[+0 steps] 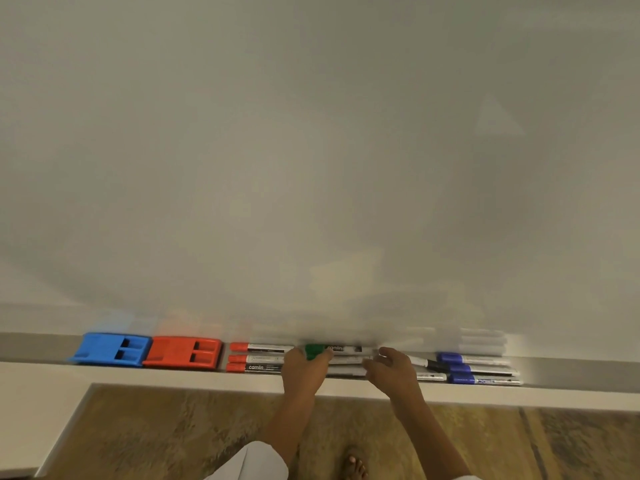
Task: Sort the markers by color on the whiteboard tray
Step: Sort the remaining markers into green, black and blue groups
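Note:
The whiteboard tray (41, 348) runs across the view below the whiteboard (311, 150). Three red-capped markers (256, 357) lie stacked left of centre. My left hand (304, 372) is shut on a green-capped marker (315, 350) at its cap end; its white barrel extends right. My right hand (393, 370) rests over white marker barrels in the middle, fingers curled, and what it holds is hidden. A black-capped marker (429, 363) lies just right of it. Three blue-capped markers (474, 368) lie stacked at the right.
A blue eraser (110, 349) and a red eraser (183, 353) sit side by side at the tray's left. A white ledge (173, 377) runs under the tray. Brown patterned floor and my bare foot (355, 465) are below.

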